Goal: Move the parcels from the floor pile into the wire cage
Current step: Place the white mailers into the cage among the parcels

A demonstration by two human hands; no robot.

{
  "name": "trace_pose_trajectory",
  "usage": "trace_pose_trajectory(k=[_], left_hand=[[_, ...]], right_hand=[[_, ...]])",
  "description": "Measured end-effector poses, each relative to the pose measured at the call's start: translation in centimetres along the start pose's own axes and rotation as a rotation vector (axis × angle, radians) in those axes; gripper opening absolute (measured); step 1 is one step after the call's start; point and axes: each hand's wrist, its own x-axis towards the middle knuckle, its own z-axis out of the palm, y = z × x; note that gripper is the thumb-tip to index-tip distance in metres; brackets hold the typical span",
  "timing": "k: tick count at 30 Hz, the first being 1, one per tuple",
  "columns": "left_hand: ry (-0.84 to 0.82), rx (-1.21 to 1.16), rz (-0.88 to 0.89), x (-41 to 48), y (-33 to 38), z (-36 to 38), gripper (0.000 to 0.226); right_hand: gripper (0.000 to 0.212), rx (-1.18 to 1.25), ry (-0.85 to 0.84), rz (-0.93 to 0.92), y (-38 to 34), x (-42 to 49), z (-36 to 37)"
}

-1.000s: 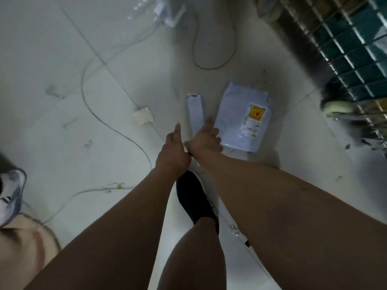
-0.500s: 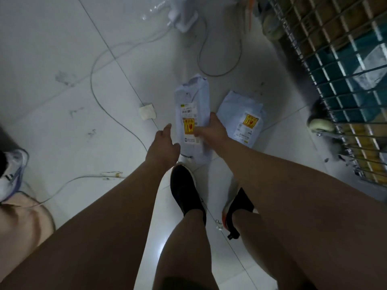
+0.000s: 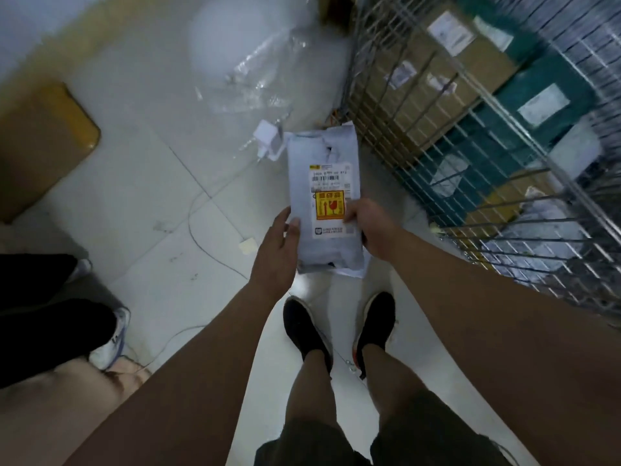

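The grey-white parcel (image 3: pixel 324 156) is held label-up at frame centre, clear of the floor. The left hand (image 3: pixel 277 253) grips its lower left edge and the right hand (image 3: pixel 374 227) its lower right edge, thumbs on top and the other fingers mostly hidden beneath. Below lies a pale tiled floor (image 3: pixel 151 196) with loose cables (image 3: pixel 198 227) and clear plastic wrap (image 3: pixel 255 72), a brown carton (image 3: pixel 40 146) at left, and the part-filled wire cage (image 3: pixel 437 136) at upper right, near the parcel's far end.
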Motion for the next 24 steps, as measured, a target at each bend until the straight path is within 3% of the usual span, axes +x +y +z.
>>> trace_pose_trajectory(k=[7,14,16,20,24], left_hand=[[0.078,-0.12,0.178,-1.2,11.4,2.8,0.04],[0.085,0.023,0.338,1.9,15.5,3.4,0.046],[0.086,0.04,0.389,3.2,16.8,3.6,0.042],[0.093,0.044,0.423,5.5,20.8,4.4,0.047],[0.0,0.088,0.495,7.5,25.2,6.4,0.05]], right_hand=[[0.081,0.083,0.113,-0.429,-6.5,-4.6,-3.4],[0.111,-0.25,0.324,-0.691,-9.4,-5.1,-4.8],[0.103,-0.175,0.365,-0.724,-10.8,-5.1,-5.1],[0.067,0.075,0.468,-0.693,-13.8,-6.0,-6.5],[0.064,0.16,0.574,-0.658,-16.2,-7.1,-10.1]])
